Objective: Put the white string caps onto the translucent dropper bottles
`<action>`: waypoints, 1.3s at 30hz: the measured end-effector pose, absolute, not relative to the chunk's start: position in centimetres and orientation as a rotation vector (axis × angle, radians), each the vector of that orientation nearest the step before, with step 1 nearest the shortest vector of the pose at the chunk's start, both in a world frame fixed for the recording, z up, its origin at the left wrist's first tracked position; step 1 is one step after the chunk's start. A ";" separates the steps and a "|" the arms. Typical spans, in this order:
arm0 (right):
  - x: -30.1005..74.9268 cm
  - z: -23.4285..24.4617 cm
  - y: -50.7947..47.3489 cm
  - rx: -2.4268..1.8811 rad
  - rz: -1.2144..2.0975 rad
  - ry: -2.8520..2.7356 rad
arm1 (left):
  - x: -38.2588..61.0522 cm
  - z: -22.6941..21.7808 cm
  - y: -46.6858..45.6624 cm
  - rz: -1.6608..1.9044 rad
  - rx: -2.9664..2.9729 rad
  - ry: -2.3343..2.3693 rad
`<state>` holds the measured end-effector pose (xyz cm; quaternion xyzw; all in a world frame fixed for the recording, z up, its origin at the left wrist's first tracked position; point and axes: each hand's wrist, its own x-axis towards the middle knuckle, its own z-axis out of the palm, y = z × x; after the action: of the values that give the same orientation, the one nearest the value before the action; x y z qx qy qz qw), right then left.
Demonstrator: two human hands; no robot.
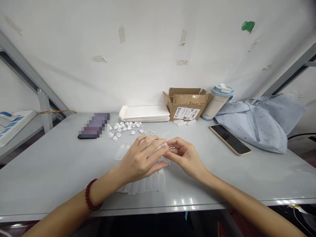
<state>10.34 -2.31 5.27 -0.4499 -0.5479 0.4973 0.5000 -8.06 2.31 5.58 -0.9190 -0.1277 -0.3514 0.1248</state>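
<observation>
While both hands meet above the middle of the desk (49,164), the left hand (140,158) and the right hand (186,156) pinch a small translucent plastic piece (164,144) between them, the left fingers curled over it from above and the right thumb and forefinger closing on it from the side. Judged from this grip, the work goes best with the piece held low over the desk, both wrists steady, and pressure applied straight along the piece rather than at an angle. A row of joined clear tubes (148,184) lies directly under the hands; whether the tubes hold anything cannot be told. Loose white caps (125,128) are scattered just behind. At the back wall, the cardboard box (186,102) stands with its flaps open, its inside hidden. Beside it the lidded tumbler (217,102) is closed, contents unseen. The fabric bag (259,121) lies slumped at the right, near a phone (229,140).
</observation>
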 end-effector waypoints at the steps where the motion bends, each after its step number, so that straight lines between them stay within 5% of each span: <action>1: 10.3 5.2 -2.3 -1.087 1.199 -1.333 | -8.0 5.5 2.2 -1.020 -2.662 -0.369; 9: 11.6 6.3 -1.7 -1.127 1.243 -1.489 | -7.7 5.5 1.6 -1.132 -2.865 -0.474; 18: 15.1 8.6 -1.4 -1.183 1.683 -1.832 | -7.3 5.5 0.3 -1.222 -3.332 -0.429; 39: 15.5 7.5 -0.7 -1.268 1.921 -2.213 | -7.2 5.5 -0.6 -0.576 -3.661 -0.488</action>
<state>15.54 -0.72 7.55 -0.3969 -0.6929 0.6014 -0.0257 -7.18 -0.58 5.53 -0.9361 -0.1248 -0.1474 -0.2939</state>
